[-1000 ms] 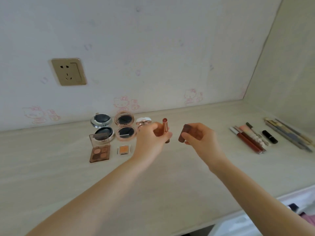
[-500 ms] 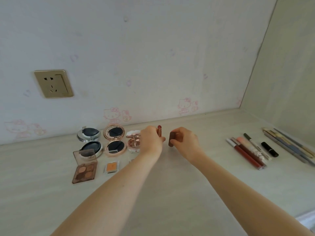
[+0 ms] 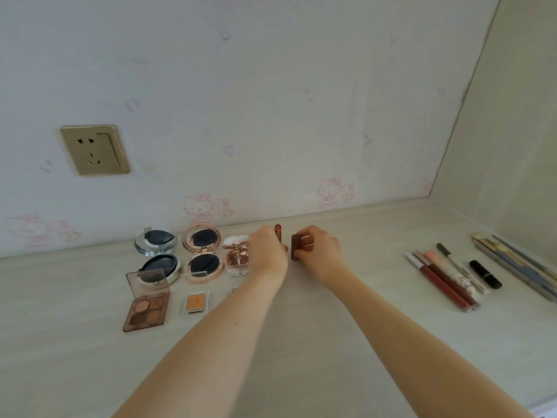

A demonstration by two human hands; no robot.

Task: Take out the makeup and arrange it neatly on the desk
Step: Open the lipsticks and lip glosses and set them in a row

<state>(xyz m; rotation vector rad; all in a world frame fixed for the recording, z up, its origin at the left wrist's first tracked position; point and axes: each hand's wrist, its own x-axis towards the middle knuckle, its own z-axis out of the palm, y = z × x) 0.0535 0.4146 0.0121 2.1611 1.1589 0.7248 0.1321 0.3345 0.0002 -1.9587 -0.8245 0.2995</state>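
Note:
My left hand (image 3: pixel 267 251) grips an uncapped rose-gold lipstick (image 3: pixel 278 229) and holds it upright near the back of the desk (image 3: pixel 301 342). Just to its right, my right hand (image 3: pixel 321 251) pinches the brown lipstick cap (image 3: pixel 296 247), which stands upright with its lower end at the desk surface. Lipstick and cap are a few centimetres apart. To the left lie open compacts: a silver one (image 3: pixel 156 251), a rose-gold one (image 3: pixel 202 251) and a small pink one (image 3: pixel 236 256), partly hidden by my left hand.
An eyeshadow palette (image 3: pixel 146 301) and a small orange pan (image 3: pixel 195 302) lie at front left. On the right lie lip glosses and pencils (image 3: pixel 443 279), a black tube (image 3: pixel 485 274) and brushes (image 3: pixel 515 267). A wall socket (image 3: pixel 95 149) sits above.
Both hands have moved away from me toward the back of the desk and down to its surface, carrying the lipstick and its cap; the cap now stands upright.

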